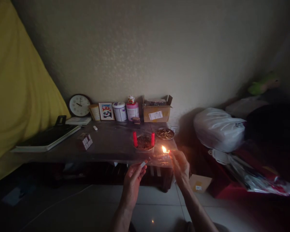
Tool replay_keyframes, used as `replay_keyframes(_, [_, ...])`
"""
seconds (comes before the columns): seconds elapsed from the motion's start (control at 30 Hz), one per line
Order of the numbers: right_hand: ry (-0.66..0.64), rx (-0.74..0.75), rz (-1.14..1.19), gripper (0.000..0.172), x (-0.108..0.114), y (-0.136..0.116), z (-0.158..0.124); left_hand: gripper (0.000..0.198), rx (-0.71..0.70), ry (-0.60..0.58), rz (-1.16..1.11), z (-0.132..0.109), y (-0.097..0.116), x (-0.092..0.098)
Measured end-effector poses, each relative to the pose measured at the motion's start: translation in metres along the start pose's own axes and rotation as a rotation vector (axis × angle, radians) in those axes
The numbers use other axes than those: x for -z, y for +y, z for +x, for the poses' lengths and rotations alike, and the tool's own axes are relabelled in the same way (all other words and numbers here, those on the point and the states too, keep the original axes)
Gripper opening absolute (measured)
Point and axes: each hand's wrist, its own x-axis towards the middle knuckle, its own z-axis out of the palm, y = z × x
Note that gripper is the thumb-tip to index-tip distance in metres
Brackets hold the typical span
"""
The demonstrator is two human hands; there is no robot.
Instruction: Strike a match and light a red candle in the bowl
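A burning match (167, 151) is pinched in my right hand (180, 164), its flame pointing left over the table's front edge. My left hand (132, 177) grips a small matchbox (144, 163) in front of the table. Behind my hands, a round dish (144, 142) with dark contents stands between two red candles, the left one (135, 139) and the right one (152, 139), both upright with no visible flame. At the table's right end is a round tray (165, 133) of thin sticks that look like matches.
The dark table (111, 138) carries a stack of small boxes (87, 141), a clock (79, 105), a framed panda picture (106, 111), two canisters and an open carton (157, 113). White bags (218, 129) lie at the right; a yellow curtain (21, 80) hangs left.
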Motion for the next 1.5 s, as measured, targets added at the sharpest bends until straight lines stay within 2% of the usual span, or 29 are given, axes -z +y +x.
replay_keyframes(0.57, [-0.053,0.149,-0.107,0.016,0.0,0.01,0.001,0.024,0.023,-0.005,0.003,0.0,0.0,0.003])
replay_keyframes(0.8, [-0.115,0.208,-0.145,0.014,-0.002,0.01,0.001,0.025,0.029,0.004,-0.006,0.001,0.0,0.004])
replay_keyframes(1.2, [-0.111,0.15,-0.126,0.015,-0.01,-0.007,0.017,0.027,0.033,-0.021,-0.009,0.003,0.0,0.008])
replay_keyframes(1.5, [-0.117,0.068,0.036,0.017,-0.012,-0.01,0.031,0.025,0.029,-0.033,-0.012,0.003,-0.001,0.009])
